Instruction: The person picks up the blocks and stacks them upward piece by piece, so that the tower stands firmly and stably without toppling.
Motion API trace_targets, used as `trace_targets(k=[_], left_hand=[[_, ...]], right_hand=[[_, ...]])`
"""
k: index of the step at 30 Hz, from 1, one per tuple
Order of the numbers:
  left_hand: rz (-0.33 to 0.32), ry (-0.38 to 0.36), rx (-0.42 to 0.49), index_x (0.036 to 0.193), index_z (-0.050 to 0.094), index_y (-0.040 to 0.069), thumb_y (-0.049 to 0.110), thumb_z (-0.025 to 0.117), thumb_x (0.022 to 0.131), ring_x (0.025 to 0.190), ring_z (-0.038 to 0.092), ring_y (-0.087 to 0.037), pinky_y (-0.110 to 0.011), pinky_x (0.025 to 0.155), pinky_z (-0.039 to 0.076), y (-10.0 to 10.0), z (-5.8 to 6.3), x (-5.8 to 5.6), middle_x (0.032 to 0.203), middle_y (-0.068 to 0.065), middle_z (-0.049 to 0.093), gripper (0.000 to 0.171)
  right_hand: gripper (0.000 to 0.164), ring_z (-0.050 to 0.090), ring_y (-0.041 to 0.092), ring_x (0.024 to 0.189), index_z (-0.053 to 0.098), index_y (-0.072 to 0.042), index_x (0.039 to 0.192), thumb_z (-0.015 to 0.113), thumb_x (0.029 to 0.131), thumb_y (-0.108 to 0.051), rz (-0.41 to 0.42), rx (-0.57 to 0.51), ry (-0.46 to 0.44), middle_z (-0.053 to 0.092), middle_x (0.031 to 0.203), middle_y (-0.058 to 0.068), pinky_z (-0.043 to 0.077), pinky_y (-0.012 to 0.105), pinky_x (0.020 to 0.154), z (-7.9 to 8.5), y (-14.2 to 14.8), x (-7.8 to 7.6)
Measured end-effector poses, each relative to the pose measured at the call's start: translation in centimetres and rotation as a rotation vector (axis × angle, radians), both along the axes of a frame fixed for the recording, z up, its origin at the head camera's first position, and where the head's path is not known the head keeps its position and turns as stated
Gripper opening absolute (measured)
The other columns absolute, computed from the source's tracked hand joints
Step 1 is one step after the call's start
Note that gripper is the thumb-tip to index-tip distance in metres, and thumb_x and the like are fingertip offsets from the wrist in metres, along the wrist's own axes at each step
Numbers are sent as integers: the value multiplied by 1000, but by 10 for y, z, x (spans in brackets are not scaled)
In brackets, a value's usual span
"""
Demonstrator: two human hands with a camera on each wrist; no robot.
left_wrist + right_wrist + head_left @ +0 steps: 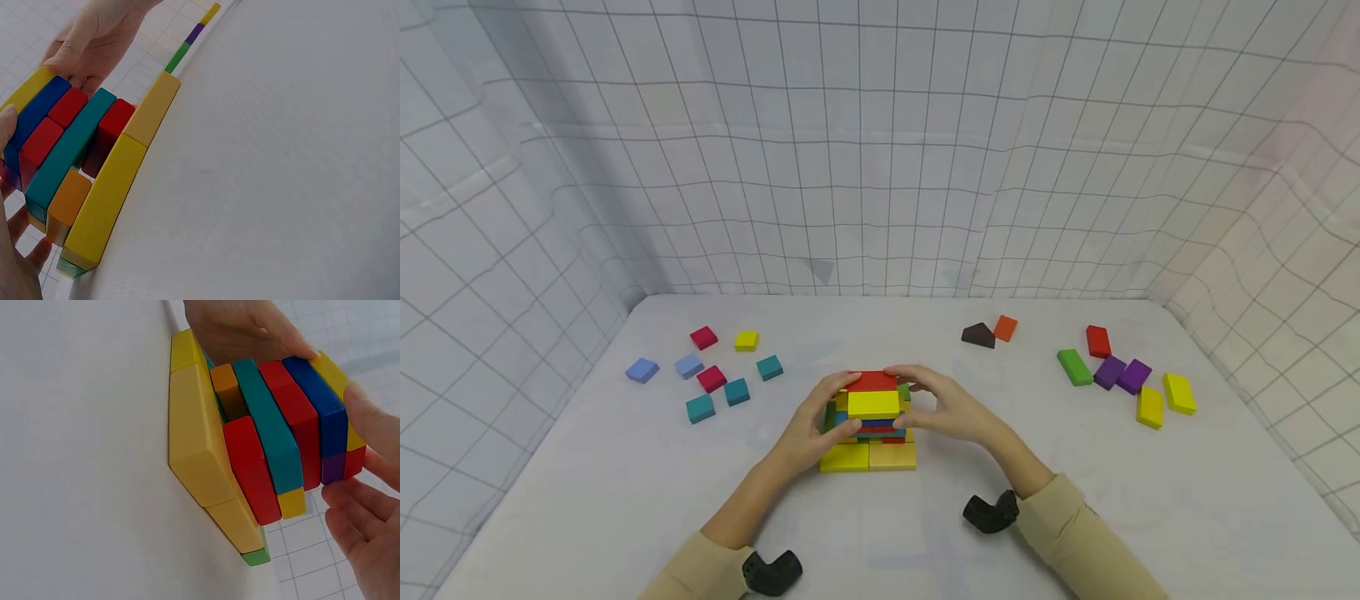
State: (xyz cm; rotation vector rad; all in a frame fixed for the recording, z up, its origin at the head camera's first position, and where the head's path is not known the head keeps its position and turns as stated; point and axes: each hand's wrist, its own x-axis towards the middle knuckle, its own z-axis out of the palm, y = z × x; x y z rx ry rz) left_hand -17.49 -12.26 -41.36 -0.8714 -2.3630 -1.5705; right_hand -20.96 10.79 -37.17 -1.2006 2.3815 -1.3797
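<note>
A layered stack of coloured wooden blocks stands on the white table. On its top lie a yellow block (pixel 873 405) and, behind it, a red block (pixel 872 382). My left hand (pixel 805 433) holds this top layer from the left, thumb at the front and fingers toward the back. From the right, my right hand (pixel 953 410) grips it the same way, its thumb at the yellow block's end. Below come a blue block (pixel 315 390), red blocks, a long teal block (pixel 269 431) and an orange block (pixel 69 197). Yellow (pixel 844 458) and pale yellow (pixel 892 457) blocks form the front base.
Loose blocks lie at the left, among them a teal block (pixel 701 408) and a crimson block (pixel 703 337). A dark brown block (pixel 978 336) and an orange-red block (pixel 1006 327) sit behind. Green (pixel 1075 367), purple (pixel 1134 377) and yellow (pixel 1179 393) blocks lie right.
</note>
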Motion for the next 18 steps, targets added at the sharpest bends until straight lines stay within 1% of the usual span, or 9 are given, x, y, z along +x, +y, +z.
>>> trace_targets(k=[3, 6, 10, 13, 15, 16, 18], left_hand=[[-7, 0, 1, 133, 39, -2, -4, 60, 82, 123, 33, -38, -63, 101, 23, 0, 0, -1, 137, -24, 36, 55], [-14, -6, 1, 133, 38, -2, -4, 59, 82, 124, 33, -38, -63, 101, 23, -1, 0, -1, 137, -24, 35, 55], [-18, -14, 2, 134, 38, -1, -3, 59, 82, 124, 32, -37, -63, 101, 23, -1, -1, -1, 138, -23, 35, 56], [-17, -12, 4, 134, 38, -1, -3, 59, 82, 124, 32, -36, -62, 101, 23, -1, -1, -1, 138, -22, 35, 56], [-15, -8, 6, 134, 38, -2, -3, 59, 82, 124, 33, -37, -62, 101, 24, -1, -1, -1, 138, -22, 36, 56], [-14, -6, 6, 134, 38, -2, -4, 59, 82, 124, 33, -37, -62, 101, 24, -1, -1, -1, 138, -22, 36, 56], [-8, -6, 5, 134, 39, -2, -3, 59, 82, 124, 33, -36, -61, 101, 24, -1, -1, -1, 138, -22, 36, 56]], right_hand=[[60, 48, 29, 114, 44, 5, 129, 72, 76, -4, -27, -12, 26, 51, 127, 17, 41, 48, 95, -12, 0, -5], [62, 49, 25, 114, 46, 0, 129, 74, 75, -8, -37, -24, 42, 52, 127, 12, 42, 43, 95, -26, 1, -13], [61, 50, 19, 113, 47, -6, 129, 74, 76, -16, -38, -28, 62, 53, 126, 5, 43, 37, 95, -30, 2, -16], [64, 50, 19, 114, 44, -9, 132, 74, 77, -21, -39, -21, 64, 51, 129, 3, 43, 35, 95, -31, 5, -18], [65, 50, 21, 114, 43, -9, 133, 74, 76, -20, -66, -17, 65, 50, 130, 4, 43, 35, 95, -30, 12, -19], [64, 51, 23, 113, 44, -9, 132, 74, 77, -19, -93, -17, 76, 50, 130, 6, 44, 36, 94, -29, 19, -20], [61, 52, 25, 111, 45, -8, 131, 73, 78, -17, -183, -11, 104, 51, 128, 9, 45, 38, 92, -27, 38, -24]])
